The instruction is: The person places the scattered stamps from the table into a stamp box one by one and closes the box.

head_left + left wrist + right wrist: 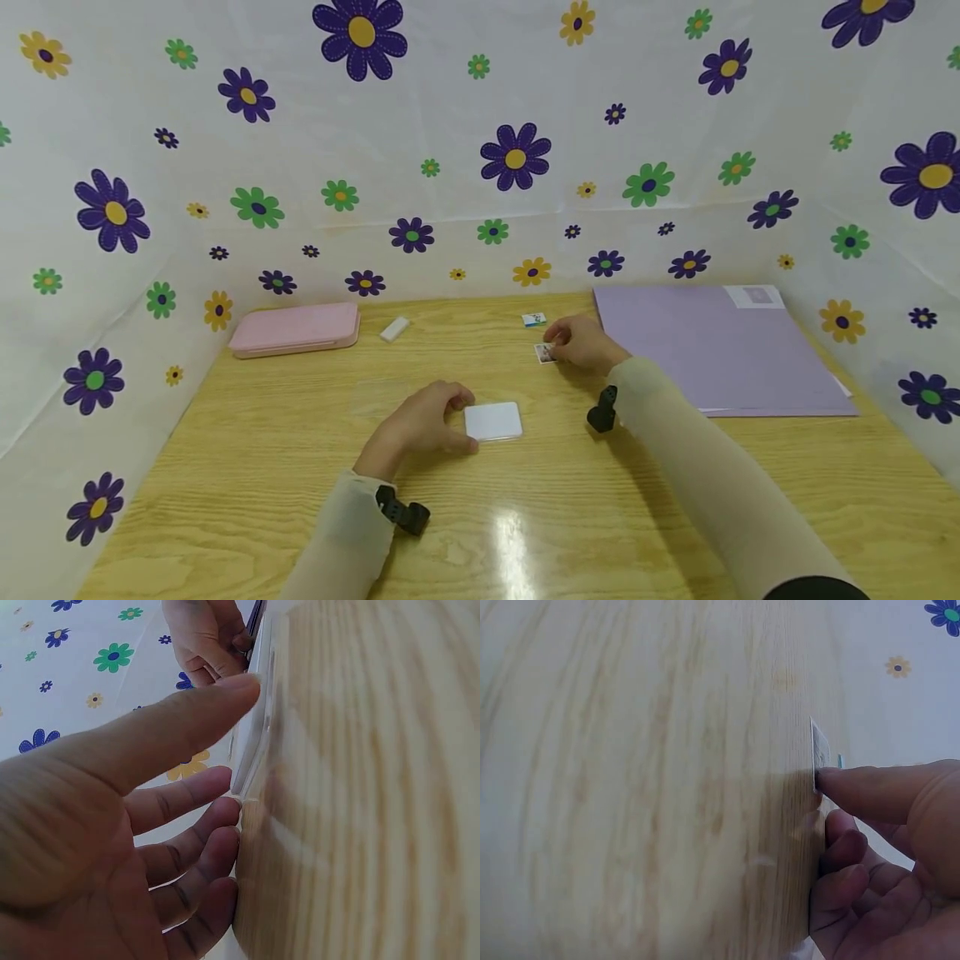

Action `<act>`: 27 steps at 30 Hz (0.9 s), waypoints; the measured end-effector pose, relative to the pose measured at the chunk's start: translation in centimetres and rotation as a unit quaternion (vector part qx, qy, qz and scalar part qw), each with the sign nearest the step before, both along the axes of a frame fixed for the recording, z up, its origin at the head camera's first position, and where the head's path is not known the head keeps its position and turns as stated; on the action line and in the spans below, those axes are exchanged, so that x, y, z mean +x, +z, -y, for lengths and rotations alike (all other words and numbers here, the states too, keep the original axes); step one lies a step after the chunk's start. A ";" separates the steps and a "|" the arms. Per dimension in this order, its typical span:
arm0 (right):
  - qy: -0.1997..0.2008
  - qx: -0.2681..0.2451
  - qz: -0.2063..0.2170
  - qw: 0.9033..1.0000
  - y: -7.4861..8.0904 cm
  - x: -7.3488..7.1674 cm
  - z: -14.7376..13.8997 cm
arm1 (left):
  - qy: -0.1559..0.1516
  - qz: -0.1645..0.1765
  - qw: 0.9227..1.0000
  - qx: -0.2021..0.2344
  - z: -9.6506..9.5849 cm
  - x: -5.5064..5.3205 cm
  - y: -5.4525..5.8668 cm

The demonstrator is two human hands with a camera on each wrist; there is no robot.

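So, the right hand (585, 342) has thumb and forefinger pinched on the right edge of a small photo print (543, 354), just right of centre, other fingers curled. The left hand (423, 421) is spread loosely, thumb and fingers either side of the left end of a clear-edged white card (492, 421), below centre; can't tell if it's pressing. My read is it's the photo pick-up step, and the next move calls for a light edge grip, since it's thin and flat.

Count, one of each: photo print, white card, blue-edged mini card (534, 319) just above the print, faint clear sheet (375, 397) left of centre, white eraser (394, 329) and pink pencil case (296, 327) further up left, purple folder (705, 350) on the right.
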State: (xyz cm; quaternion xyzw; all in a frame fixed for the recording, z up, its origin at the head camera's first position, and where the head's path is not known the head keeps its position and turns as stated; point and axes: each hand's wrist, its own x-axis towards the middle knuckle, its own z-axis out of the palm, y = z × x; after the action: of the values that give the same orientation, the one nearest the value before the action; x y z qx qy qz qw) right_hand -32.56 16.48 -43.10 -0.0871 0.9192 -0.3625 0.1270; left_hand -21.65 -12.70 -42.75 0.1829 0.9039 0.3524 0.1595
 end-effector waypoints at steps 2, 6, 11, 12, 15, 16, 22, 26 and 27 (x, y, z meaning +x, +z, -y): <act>0.003 0.006 0.001 1.000 0.1 0.0 0.0 | 0.000 -0.004 1.000 -0.005 0.0 0.0 -0.1; 0.005 0.011 0.007 1.000 0.4 0.0 0.1 | 0.006 -0.015 1.000 -0.010 -0.2 0.1 -0.1; 0.001 0.004 0.010 1.000 0.5 0.0 0.2 | 0.009 -0.024 1.000 -0.017 -0.3 0.1 -0.1; 0.000 -0.001 0.010 1.000 0.4 0.0 0.2 | 0.008 -0.025 0.999 -0.018 -0.3 0.1 -0.1; -0.004 -0.017 0.001 1.000 0.4 0.1 0.2 | 0.006 -0.030 0.999 -0.021 -0.4 0.0 -0.2; -0.004 -0.020 -0.003 1.000 0.5 0.1 0.3 | 0.006 -0.032 0.999 -0.022 -0.4 0.0 -0.2; -0.020 -0.036 0.000 0.999 0.6 0.3 0.3 | 0.008 -0.030 0.999 -0.024 -0.4 0.0 -0.2; -0.022 -0.044 0.013 0.999 0.5 0.2 0.1 | 0.008 -0.028 0.999 -0.025 -0.4 0.1 0.0; -0.022 -0.046 0.015 0.999 0.5 0.2 0.0 | 0.008 -0.028 0.999 -0.026 -0.4 0.1 0.0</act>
State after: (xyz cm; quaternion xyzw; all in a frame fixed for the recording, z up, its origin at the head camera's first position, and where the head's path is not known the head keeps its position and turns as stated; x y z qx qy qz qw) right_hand -32.33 16.48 -42.62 -0.0671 0.9013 -0.4082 0.1287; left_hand -21.51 -12.31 -42.71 0.1814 0.9181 0.3251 0.1360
